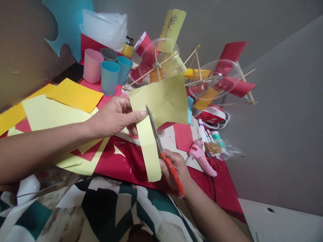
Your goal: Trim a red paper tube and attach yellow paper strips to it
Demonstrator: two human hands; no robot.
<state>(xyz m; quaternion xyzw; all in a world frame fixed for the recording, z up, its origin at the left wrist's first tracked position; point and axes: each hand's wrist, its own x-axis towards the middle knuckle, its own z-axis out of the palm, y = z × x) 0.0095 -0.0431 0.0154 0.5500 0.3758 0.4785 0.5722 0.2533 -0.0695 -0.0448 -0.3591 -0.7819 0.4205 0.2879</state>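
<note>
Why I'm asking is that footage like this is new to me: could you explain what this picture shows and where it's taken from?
There is no machine here: one camera, worn on a person's head, looks forward and down at two bare hands.

The left hand holds a flat, pale-yellow paper sheet. The right hand grips metal scissors with red-orange handles, their blades set at the sheet. A long pale-yellow paper strip hangs beside the blades.

Across the dark-red work surface are flat orange-yellow paper, a pink glue gun and four round cups: one pink, one grey, two blue. Beyond the sheet are models of thin sticks, clear discs and coloured paper.
</note>
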